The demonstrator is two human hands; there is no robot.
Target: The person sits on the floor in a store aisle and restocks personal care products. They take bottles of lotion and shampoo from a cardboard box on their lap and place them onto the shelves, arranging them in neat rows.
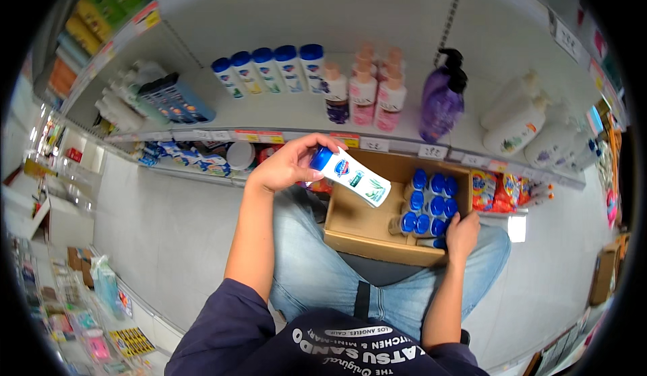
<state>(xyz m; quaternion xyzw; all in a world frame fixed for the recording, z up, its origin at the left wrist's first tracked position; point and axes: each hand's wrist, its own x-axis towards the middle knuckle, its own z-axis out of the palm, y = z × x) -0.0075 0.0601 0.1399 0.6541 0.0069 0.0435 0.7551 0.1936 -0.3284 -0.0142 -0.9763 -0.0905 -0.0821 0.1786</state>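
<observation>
My left hand (289, 166) grips a white Safeguard body wash bottle (360, 179) around its blue cap end. That bottle is tilted, its base pointing down to the right over an open cardboard box (349, 239). Several blue-capped bottles (423, 201) stand in the right half of the box, and one (429, 243) lies on its side at the near right. Bare cardboard shows in the left half. My right hand (463, 235) is closed over the box's right rim, its fingertips hidden partly inside. The box rests between my jeans-clad legs.
Ahead, a shelf (283, 115) carries a row of similar blue-capped bottles (275, 70), Lux pump bottles (364, 95), purple pump bottles (442, 98) and blue bottles (177, 98). Its price-tagged edge (303, 137) overhangs the box. Detergent bags (498, 191) occupy the lower shelf.
</observation>
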